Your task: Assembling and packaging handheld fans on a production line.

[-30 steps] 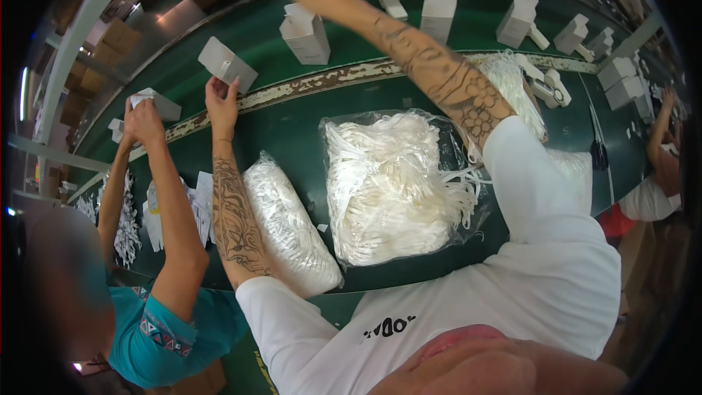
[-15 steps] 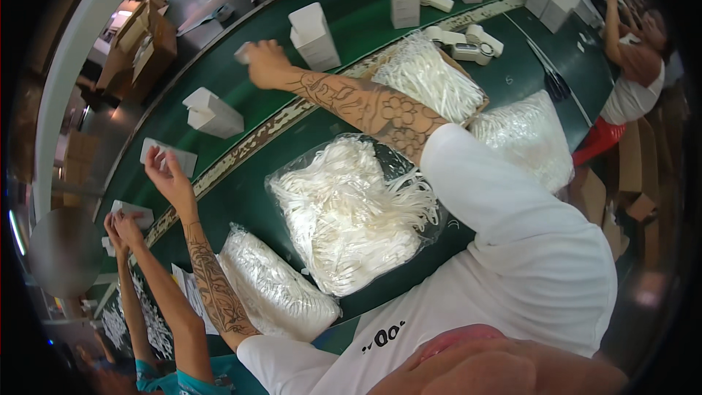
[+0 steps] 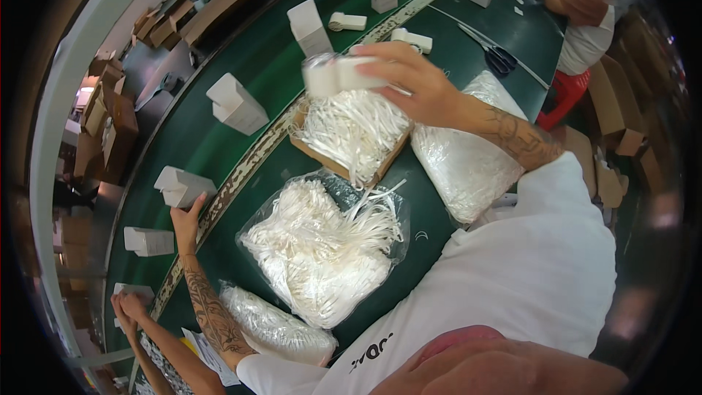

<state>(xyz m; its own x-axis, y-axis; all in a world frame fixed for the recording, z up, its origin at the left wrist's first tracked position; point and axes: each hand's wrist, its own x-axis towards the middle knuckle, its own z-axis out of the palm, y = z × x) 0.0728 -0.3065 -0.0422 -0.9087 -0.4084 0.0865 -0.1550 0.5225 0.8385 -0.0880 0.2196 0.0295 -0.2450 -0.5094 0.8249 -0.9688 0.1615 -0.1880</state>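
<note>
My right hand (image 3: 417, 84) is closed on a white handheld device (image 3: 333, 77) with a rounded end, blurred by motion. It is held above an open carton of white straps (image 3: 355, 128). My left hand (image 3: 187, 223) grips the near corner of an open-topped white box (image 3: 183, 186) on the green belt, thumb at its right side; some fingers are hidden. Between my arms lies an open clear bag of white straps (image 3: 322, 249). Another white device (image 3: 413, 40) rests beyond the carton.
More white boxes (image 3: 238, 102) stand along the belt, with a device (image 3: 347, 22) among them. Full plastic bags (image 3: 468, 146) flank the straps. Scissors (image 3: 497, 58) lie at right. A co-worker's hands (image 3: 131, 303) hold a box at lower left; another person sits at upper right.
My right hand has come back from over the belt toward the right and now holds a device. My left hand, open before, has closed on a box. The view has shifted.
</note>
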